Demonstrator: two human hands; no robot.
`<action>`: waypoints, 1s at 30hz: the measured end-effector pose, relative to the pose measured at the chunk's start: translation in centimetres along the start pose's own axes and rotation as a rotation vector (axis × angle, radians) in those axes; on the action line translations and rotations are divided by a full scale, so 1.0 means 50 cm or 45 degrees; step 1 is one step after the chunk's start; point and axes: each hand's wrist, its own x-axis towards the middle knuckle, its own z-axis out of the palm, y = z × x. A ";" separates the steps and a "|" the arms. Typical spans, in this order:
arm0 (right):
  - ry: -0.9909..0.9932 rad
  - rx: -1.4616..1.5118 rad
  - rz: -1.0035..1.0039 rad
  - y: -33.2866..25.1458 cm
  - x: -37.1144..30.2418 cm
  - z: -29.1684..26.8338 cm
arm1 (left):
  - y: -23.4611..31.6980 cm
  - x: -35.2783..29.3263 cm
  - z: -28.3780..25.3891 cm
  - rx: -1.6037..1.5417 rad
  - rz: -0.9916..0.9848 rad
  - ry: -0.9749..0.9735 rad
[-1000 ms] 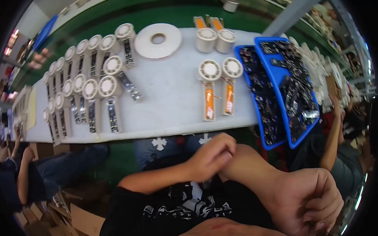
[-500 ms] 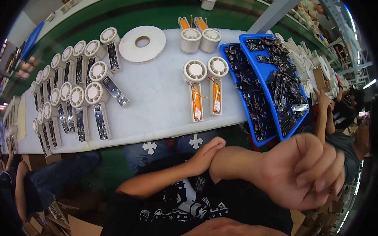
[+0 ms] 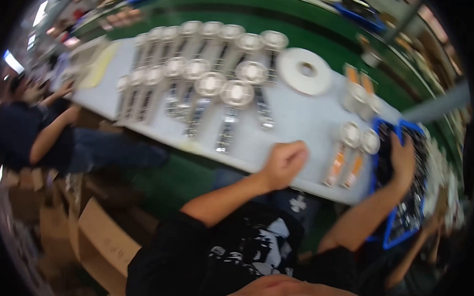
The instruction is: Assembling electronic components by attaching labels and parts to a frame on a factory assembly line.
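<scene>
My left hand (image 3: 284,164) is curled into a fist over the table's near edge, with nothing visible in it. My right hand (image 3: 402,160) reaches over the blue trays (image 3: 388,234) of dark circuit boards (image 3: 417,178), its fingers stretched out and somewhat blurred; I see nothing held. Just left of it lie two white round-headed housings (image 3: 349,134) with orange batteries (image 3: 336,163) in their handles. Farther left, two rows of similar white housings (image 3: 236,93) have circuit boards in their handles.
A large white roll of tape (image 3: 287,71) lies flat beyond my left hand. Behind the battery housings stand two more white housings (image 3: 355,94). A grey post (image 3: 439,107) rises at the right. Another person (image 3: 26,125) sits at the left, near open cardboard boxes (image 3: 101,237).
The view has swung, shifting the table's things rightward and blurring them. My left hand has come off my right forearm and closed over the table edge; my right hand has moved to the trays.
</scene>
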 end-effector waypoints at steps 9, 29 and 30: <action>0.224 0.185 0.027 0.074 0.045 0.017 | 0.014 0.014 -0.006 -0.067 -0.211 -0.103; 0.033 0.976 -1.113 -0.110 -0.343 -0.009 | 0.142 0.008 -0.028 0.935 0.281 -0.496; 0.198 0.886 -0.957 -0.110 -0.343 0.002 | 0.123 0.004 -0.033 0.828 0.118 -0.469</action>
